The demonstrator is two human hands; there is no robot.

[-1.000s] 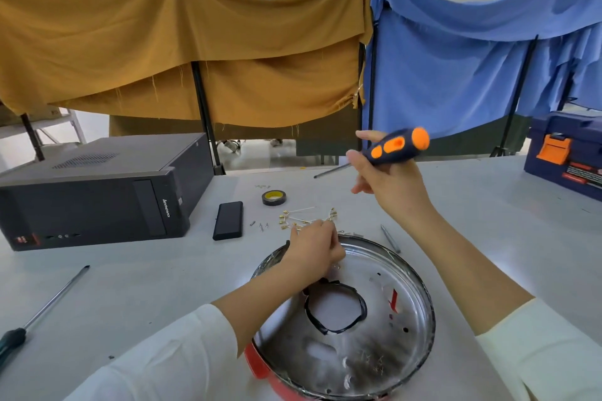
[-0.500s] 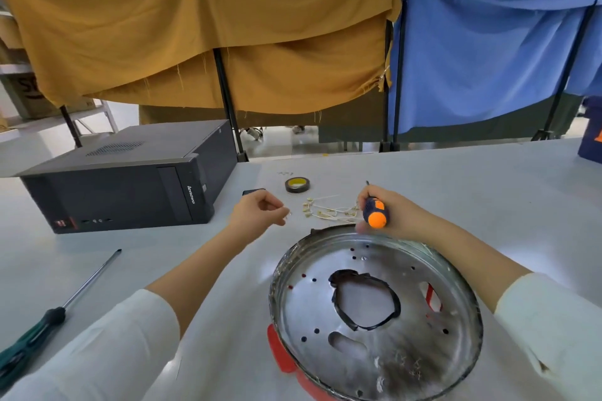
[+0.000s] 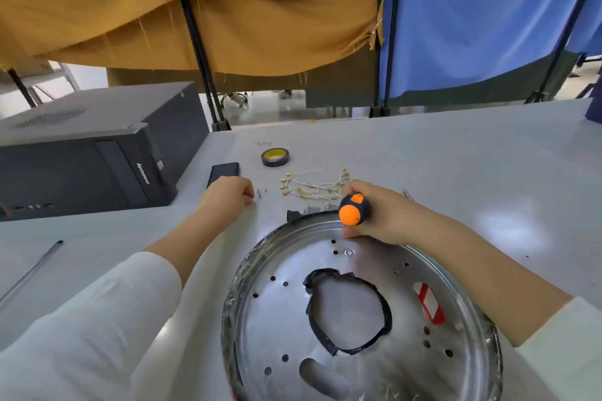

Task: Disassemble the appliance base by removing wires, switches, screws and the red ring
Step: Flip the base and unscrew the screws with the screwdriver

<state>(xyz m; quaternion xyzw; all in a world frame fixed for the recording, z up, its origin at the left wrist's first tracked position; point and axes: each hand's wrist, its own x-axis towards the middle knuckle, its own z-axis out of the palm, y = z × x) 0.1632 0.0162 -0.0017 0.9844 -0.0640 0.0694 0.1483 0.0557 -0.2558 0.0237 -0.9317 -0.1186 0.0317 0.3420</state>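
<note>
The base point(image 3: 361, 319) lies upside down at the bench's near edge, right of centre, its metal plate facing you and the taped centre hole open. A sliver of red shows through a slot on its right side point(image 3: 430, 301), likely the ring underneath. One screw point(image 3: 348, 252) sits in the plate near the far rim, and your right hand point(image 3: 387, 215) rests directly beyond it, touching that rim and gripping the screwdriver point(image 3: 354, 209), whose orange butt points back at you. Its shaft runs away from you and is hidden, so the tip must swing back and down toward you to meet the screw. That hand is far nearer the screw than the other. Your left hand point(image 3: 226, 197) rests curled on the bench beyond the base's left side, beside a few loose screws point(image 3: 261, 193); you can't tell whether it holds anything. Freed wires point(image 3: 312, 187) lie past the far rim, with tape point(image 3: 275, 157), a phone point(image 3: 224, 173) and a computer point(image 3: 88, 153) farther off toward the far left.
</note>
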